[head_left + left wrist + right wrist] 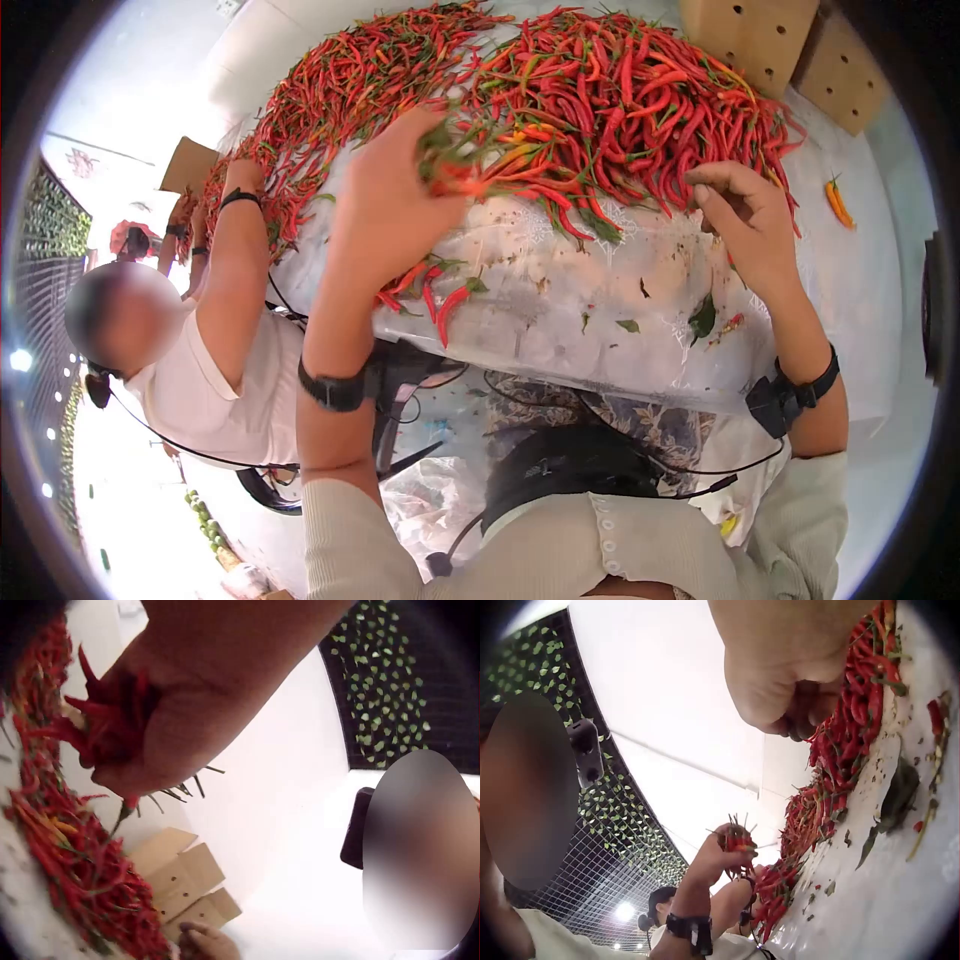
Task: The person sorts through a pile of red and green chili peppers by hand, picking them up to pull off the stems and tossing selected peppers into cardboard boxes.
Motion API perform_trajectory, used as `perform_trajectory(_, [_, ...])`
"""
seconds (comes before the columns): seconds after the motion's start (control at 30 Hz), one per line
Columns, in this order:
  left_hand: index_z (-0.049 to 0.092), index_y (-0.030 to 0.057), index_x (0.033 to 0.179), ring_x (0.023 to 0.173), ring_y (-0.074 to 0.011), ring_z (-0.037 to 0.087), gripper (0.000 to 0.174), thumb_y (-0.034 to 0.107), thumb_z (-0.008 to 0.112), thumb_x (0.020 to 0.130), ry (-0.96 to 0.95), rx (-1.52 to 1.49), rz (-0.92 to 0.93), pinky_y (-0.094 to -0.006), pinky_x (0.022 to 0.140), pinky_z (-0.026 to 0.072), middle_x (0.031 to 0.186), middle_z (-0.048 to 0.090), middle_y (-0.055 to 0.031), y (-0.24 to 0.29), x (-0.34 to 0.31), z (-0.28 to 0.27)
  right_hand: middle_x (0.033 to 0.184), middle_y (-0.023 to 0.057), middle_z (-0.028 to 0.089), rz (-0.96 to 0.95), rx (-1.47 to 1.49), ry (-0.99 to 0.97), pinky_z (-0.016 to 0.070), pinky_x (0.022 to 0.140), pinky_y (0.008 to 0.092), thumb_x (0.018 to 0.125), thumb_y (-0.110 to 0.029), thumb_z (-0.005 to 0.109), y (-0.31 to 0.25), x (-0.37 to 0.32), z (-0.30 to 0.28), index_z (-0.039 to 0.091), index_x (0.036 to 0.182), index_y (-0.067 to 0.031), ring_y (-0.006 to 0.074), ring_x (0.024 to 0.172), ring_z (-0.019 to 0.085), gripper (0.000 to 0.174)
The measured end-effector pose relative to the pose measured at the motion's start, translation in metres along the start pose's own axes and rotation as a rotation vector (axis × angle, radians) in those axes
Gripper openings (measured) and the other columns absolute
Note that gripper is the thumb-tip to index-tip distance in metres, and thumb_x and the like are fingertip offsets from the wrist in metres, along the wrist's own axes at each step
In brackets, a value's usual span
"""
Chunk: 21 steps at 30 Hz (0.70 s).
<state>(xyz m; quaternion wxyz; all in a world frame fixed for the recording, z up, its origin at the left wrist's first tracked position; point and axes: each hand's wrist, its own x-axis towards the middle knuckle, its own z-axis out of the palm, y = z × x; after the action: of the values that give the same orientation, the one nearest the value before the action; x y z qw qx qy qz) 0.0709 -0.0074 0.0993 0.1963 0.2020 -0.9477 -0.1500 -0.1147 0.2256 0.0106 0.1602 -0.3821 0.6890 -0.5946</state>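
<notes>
My left hand [395,210] grips a bunch of red chili peppers [112,724], raised over the near side of the heap. Their green stems stick out past the edge of the hand in the left wrist view. My right hand [755,225] is at the near right edge of the chili heap [620,110], fingers loosely bent and thumb close to the forefinger. Nothing shows between those fingers in the right wrist view. A few loose red chilies [448,305] lie on the white plastic-covered table [560,320] below my left forearm.
Another chili heap [380,70] spreads to the left, where a second person [235,330] reaches into it. Cardboard boxes [745,40] with round holes stand at the back right. A dark green leaf [702,318] and scraps lie near the table's front edge. An orange chili [838,205] lies far right.
</notes>
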Motion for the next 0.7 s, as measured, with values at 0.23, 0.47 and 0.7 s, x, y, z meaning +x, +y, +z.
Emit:
perform_trajectory(0.23, [0.054, 0.0004, 0.106, 0.085, -0.0372, 0.059, 0.047, 0.008, 0.068, 0.061, -0.021, 0.455, -0.213, -0.0400, 0.075, 0.0464, 0.088, 0.062, -0.0187, -0.031, -0.057, -0.001, 0.075, -0.0014, 0.059, -0.019, -0.078, -0.091, 0.0395, 0.059, 0.0183, 0.084, -0.005, 0.057, 0.005, -0.005, 0.008, 0.062, 0.095, -0.0002, 0.0026, 0.064, 0.049, 0.013])
perform_trajectory(0.47, [0.055, -0.0016, 0.107, 0.084, -0.0332, 0.061, 0.052, 0.006, 0.068, 0.058, 0.275, 0.390, -0.159, -0.0373, 0.074, 0.0472, 0.090, 0.062, -0.0194, -0.079, -0.057, -0.043, 0.075, -0.0007, 0.059, -0.055, -0.105, -0.040, 0.0397, 0.058, 0.0188, 0.083, -0.004, 0.057, 0.012, -0.002, 0.007, 0.062, 0.094, 0.0003, 0.0037, 0.065, 0.051, 0.013])
perform_trajectory(0.7, [0.053, -0.0052, 0.108, 0.082, -0.0288, 0.061, 0.056, 0.010, 0.069, 0.056, 0.164, 0.241, -0.128, -0.0340, 0.077, 0.0469, 0.100, 0.060, -0.0166, -0.123, -0.006, -0.061, 0.076, -0.0004, 0.059, -0.040, -0.152, -0.081, 0.0398, 0.059, 0.0189, 0.084, -0.003, 0.056, 0.011, -0.002, 0.009, 0.062, 0.094, 0.0005, 0.0040, 0.067, 0.051, 0.013])
